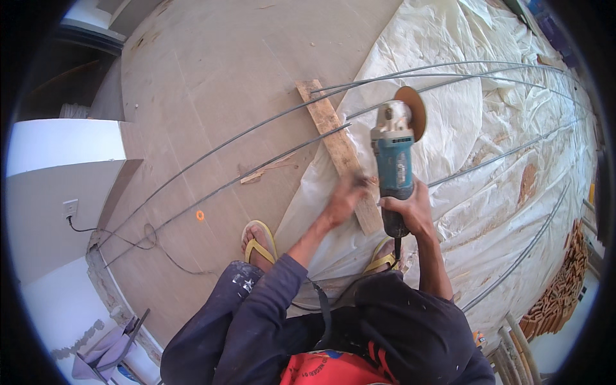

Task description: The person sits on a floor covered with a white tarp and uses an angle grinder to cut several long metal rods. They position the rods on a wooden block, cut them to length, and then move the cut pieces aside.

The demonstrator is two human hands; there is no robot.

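Note:
My right hand [412, 208] is wrapped round the rear of a teal angle grinder [394, 163], held up with its head away from me. A thin brown cutting disc [412, 113] sits on the right side of the head. Left of the grinder, my left hand [343, 200] is over the lower part of a wooden plank [339, 149]; motion smears its fingers, so what they hold is unclear. Long grey steel rods lie across the plank, one with its end [348, 125] just past the wood. The grinder's black cable [397, 249] drops toward my lap.
A whitish plastic sheet [443, 221] covers the floor on the right. At left, a wall socket [70, 207] has a cable plugged in. An orange ring [200, 215] and wood splinters [252, 177] lie on the floor. Brown strips [564, 282] are piled at far right.

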